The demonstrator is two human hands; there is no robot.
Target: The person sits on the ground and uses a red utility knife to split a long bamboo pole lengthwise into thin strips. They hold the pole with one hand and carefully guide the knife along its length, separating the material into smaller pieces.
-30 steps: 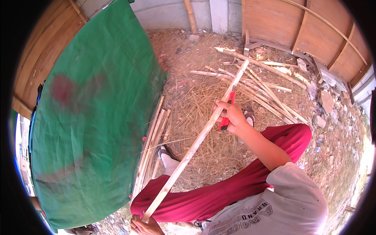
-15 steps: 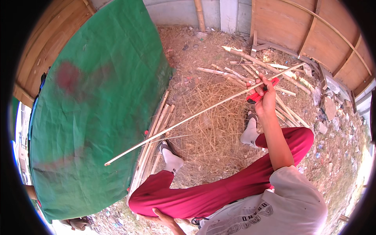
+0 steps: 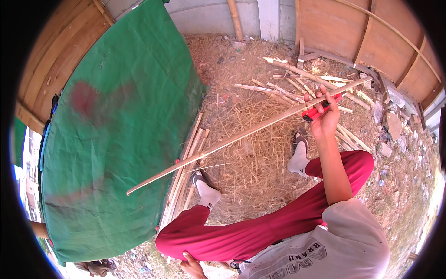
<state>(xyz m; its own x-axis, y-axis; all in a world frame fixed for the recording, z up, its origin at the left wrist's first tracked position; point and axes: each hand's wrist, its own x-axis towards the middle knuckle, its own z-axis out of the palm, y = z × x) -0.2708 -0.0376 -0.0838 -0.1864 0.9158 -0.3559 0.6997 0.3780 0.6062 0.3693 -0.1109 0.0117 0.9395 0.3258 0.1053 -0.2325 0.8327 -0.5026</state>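
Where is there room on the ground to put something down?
Mostly bare dirt lies between the gray wall and the straw, with small stones. Between the straw and the red pants is another patch, thinly littered. It's crowded at the stick pile, right, and along the green sheet, where wood strips lie.

Wooden panels (image 3: 334, 35) and a grey wall (image 3: 204, 19) border dry, sunlit ground (image 3: 216, 51).

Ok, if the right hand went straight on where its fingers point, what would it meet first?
Past the strip it holds, the right hand would probably meet the long pole lying beyond, though depth is unclear.
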